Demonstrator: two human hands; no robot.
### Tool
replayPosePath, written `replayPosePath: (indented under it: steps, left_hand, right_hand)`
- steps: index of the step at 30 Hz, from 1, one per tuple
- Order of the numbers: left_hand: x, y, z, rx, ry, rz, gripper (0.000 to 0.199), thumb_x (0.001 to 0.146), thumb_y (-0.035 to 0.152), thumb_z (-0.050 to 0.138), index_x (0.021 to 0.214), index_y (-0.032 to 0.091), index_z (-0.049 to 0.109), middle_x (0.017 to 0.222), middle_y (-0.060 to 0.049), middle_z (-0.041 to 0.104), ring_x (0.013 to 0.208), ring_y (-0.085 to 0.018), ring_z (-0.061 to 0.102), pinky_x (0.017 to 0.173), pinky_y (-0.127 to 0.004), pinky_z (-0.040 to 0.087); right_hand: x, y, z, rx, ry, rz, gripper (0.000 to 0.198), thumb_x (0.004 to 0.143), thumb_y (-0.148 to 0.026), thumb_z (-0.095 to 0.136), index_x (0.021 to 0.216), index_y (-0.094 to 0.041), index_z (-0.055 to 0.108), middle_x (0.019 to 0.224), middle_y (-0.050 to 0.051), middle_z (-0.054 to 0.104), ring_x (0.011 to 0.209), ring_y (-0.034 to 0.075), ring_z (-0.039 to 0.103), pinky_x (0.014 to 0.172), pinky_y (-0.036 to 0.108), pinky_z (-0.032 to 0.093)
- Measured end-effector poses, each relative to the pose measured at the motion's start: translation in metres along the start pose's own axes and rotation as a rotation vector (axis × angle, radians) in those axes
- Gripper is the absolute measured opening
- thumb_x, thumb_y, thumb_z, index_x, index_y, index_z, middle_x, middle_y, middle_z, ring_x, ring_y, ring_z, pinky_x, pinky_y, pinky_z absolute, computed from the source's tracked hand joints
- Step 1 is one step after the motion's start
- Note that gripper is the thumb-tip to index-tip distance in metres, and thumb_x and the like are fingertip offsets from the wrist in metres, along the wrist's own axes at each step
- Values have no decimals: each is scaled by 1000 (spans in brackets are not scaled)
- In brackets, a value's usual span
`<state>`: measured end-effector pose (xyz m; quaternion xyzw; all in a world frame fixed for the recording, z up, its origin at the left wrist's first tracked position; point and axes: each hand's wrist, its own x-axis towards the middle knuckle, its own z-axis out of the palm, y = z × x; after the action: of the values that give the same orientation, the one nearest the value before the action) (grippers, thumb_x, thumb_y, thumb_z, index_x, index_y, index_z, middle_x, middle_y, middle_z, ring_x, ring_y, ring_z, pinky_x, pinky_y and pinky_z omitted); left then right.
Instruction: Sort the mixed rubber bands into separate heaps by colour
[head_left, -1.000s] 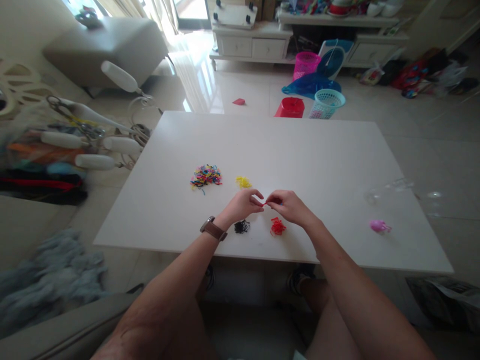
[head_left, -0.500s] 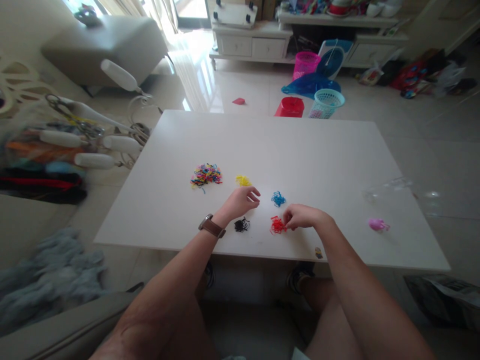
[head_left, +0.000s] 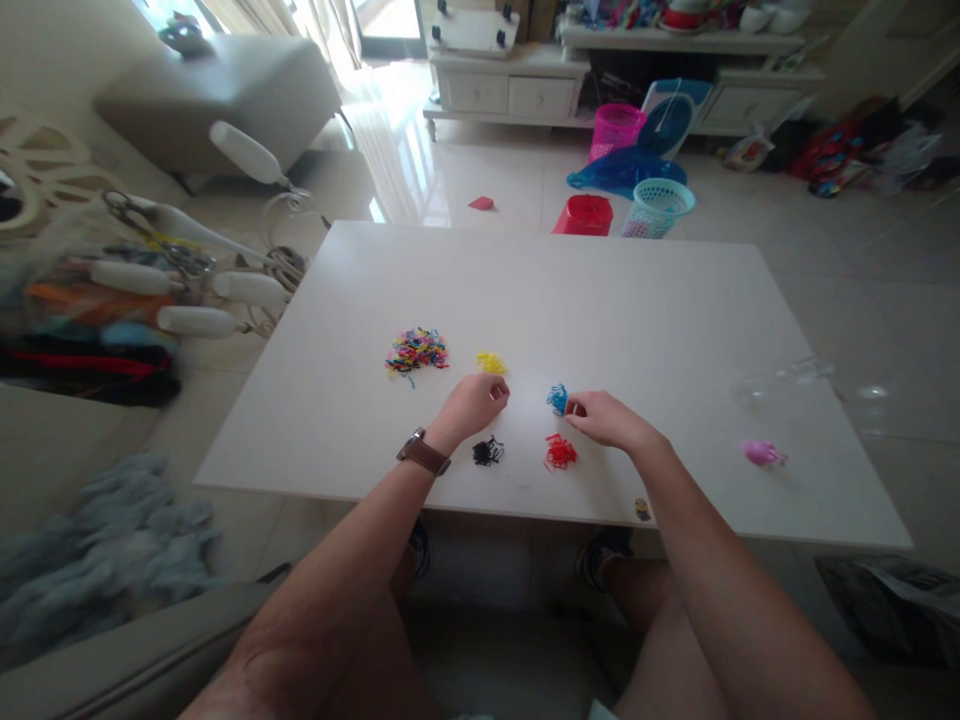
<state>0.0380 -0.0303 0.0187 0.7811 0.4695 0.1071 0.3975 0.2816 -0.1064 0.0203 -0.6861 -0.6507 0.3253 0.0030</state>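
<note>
Mid-frame, with right grip (head_left: 600,415) at the right edge of blue elastic bands (head_left: 556,399), slightly parted, left grip (head_left: 474,404) loosely curled, contents unclear.

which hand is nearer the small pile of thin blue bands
Right. The right hand is at the right edge of the small pile of thin blue bands; the left hand is farther off to its left, near the pile of yellow bands.
</note>
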Motion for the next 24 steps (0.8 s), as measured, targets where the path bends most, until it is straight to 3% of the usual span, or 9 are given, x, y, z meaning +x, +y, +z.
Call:
replayPosePath:
  steps: [3, 7, 13, 16, 20, 24]
  left_hand:
    - [-2, 0, 3, 91, -45, -28, 14, 81, 22, 58, 76, 18, 70, 79, -8, 72, 74, -20, 65, 70, -29, 48]
    - [0, -7, -1, 195, -22, -117, 22, 85, 31, 56, 92, 17, 71, 96, -14, 72, 89, -26, 66, 79, -33, 49]
    - [9, -41, -40, 496, 161, -380, 40, 88, 39, 52, 113, 11, 66, 121, -25, 61, 120, -39, 54, 99, -48, 43]
    - [10, -56, -54, 507, 143, -490, 47, 86, 42, 54, 123, 14, 63, 141, -24, 49, 135, -43, 41, 104, -52, 39]
    - [7, -64, -55, 479, 34, -503, 55, 83, 44, 55, 132, 18, 59, 158, -18, 33, 143, -45, 27, 107, -59, 36]
    - [7, -65, -53, 490, 61, -500, 54, 83, 47, 53, 128, 17, 63, 154, -19, 39, 141, -45, 32, 105, -61, 36]
  right_hand:
    - [0, -2, 1, 10, 20, -20, 16, 84, -21, 55, 84, -21, 71, 81, 4, 72, 71, 16, 62, 65, 25, 41]
    - [1, -3, 1, 11, 38, -39, 17, 85, -22, 56, 87, -21, 72, 84, 4, 73, 72, 17, 63, 66, 25, 41]
    - [2, -2, 3, 4, 26, -59, 17, 85, -23, 55, 89, -21, 72, 83, 4, 73, 72, 17, 63, 66, 25, 42]
    - [3, -3, 4, 1, 26, -62, 17, 85, -23, 55, 88, -21, 72, 83, 4, 72, 72, 17, 63, 66, 26, 42]
    - [2, -6, 4, 13, 23, -70, 17, 84, -22, 54, 86, -21, 71, 83, 5, 72, 71, 17, 62, 65, 25, 41]
    - [3, -7, 5, 18, 19, -82, 15, 85, -24, 55, 84, -20, 70, 81, 4, 71, 71, 16, 61, 65, 25, 41]
